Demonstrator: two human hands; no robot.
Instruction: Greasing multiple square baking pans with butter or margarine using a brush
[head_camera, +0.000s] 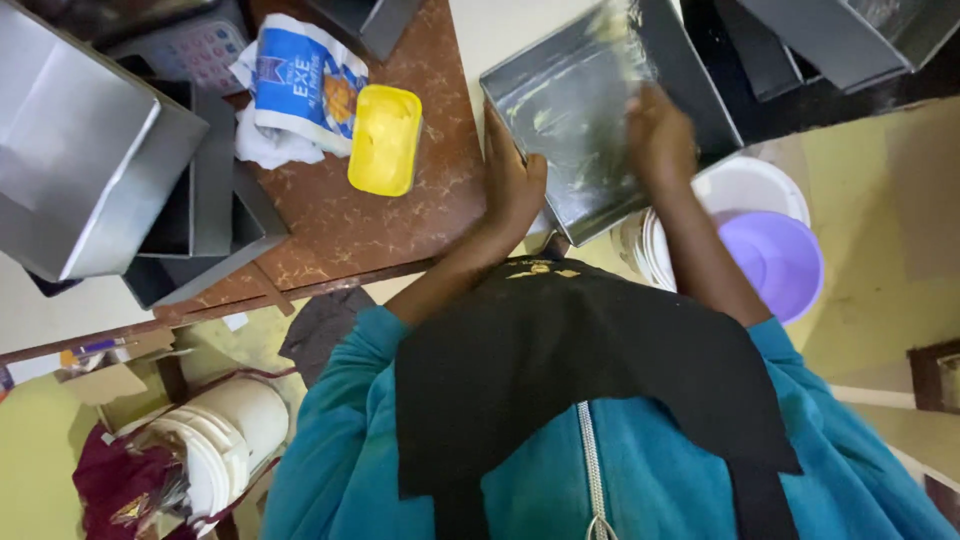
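Teal sleeves (380, 440) leading up, I am clamping my left hand (510, 185) on the metal baking pan (575, 110) past the brown table's (340, 220) right edge while my right hand (658, 135), fingers curled inside, is smearing grease, best worked evenly into every corner.

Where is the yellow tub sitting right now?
In the head view, the yellow tub sits open on the brown table, just right of a blue-and-white packet and left of the left hand.
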